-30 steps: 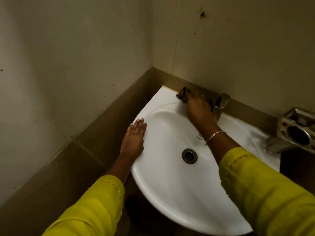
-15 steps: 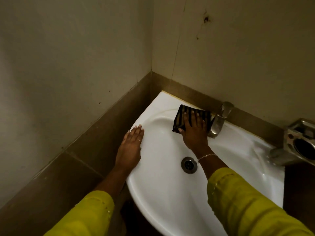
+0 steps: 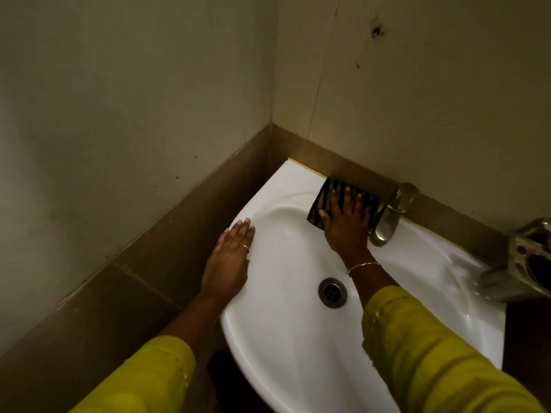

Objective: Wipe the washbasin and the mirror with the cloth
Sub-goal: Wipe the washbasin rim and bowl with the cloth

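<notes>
A white washbasin (image 3: pixel 286 338) fills the corner of two walls, with a round metal drain (image 3: pixel 332 293) in its bowl. My right hand (image 3: pixel 346 225) lies flat, fingers spread, pressing a dark striped cloth (image 3: pixel 320 201) onto the basin's back rim, just left of the metal tap (image 3: pixel 389 219). My left hand (image 3: pixel 229 260) rests flat and empty on the basin's left rim, a ring on one finger. No mirror is in view.
A metal holder (image 3: pixel 527 257) is fixed on the wall at the right edge, above the basin's right end. Brown tiles (image 3: pixel 167 242) run along both walls beside the basin; pale walls rise above them.
My right hand has slid the cloth from the bowl's inner slope back up onto the rear rim beside the tap. The left hand stays on the left rim.
</notes>
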Available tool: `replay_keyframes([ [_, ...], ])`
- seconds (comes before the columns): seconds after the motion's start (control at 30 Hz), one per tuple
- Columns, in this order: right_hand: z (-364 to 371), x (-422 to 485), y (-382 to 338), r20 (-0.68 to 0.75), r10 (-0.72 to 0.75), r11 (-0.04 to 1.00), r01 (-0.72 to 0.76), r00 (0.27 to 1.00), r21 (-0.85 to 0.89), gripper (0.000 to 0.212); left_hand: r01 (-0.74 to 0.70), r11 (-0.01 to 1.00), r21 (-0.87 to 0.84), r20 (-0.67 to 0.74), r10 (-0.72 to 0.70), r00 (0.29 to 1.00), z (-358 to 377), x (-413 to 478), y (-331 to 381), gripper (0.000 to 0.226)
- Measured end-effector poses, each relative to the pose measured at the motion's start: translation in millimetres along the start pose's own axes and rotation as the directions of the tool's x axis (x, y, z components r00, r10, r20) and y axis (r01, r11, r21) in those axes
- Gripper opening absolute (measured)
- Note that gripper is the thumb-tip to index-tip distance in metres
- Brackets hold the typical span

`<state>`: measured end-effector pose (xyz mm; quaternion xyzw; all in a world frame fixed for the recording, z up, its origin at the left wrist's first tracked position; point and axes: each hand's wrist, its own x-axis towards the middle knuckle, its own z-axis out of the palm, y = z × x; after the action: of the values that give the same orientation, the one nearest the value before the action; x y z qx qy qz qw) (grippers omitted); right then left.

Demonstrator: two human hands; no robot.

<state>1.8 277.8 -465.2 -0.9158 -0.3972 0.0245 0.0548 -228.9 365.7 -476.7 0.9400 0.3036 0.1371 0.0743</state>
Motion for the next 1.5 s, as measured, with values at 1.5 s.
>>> replay_keyframes([
  [1.5, 5.2, 37.1, -54.9, -0.089, -0.145, 0.989, 0.145, 0.985, -0.001, 0.068, -0.008, 1.0, 0.025, 0.017, 0.007, 1.0, -1.2, -0.4, 1.1, 0.063],
])
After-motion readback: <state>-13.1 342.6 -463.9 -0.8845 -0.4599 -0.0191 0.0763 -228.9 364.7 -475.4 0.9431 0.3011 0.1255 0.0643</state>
